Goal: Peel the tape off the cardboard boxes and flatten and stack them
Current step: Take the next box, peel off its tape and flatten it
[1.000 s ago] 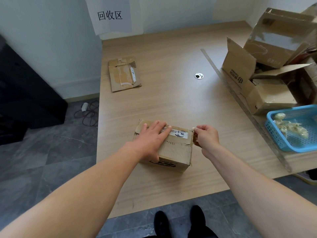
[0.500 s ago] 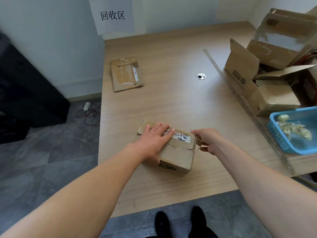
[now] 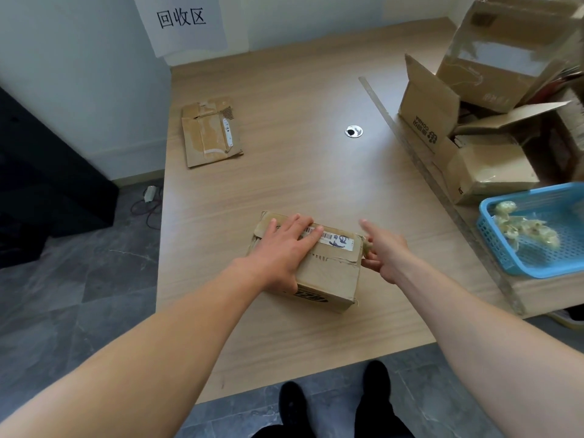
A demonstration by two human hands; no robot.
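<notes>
Cardboard box (image 3: pixel 328 273) on wooden table (image 3: pixel 300 172); left grip (image 3: pixel 281 248) flat, right grip (image 3: pixel 387 251) perhaps pinching tape (image 3: pixel 366 245)

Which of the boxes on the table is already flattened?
The flattened box lying alone at far left. The small box under the left hand and the piled boxes at right stand full height.
</notes>
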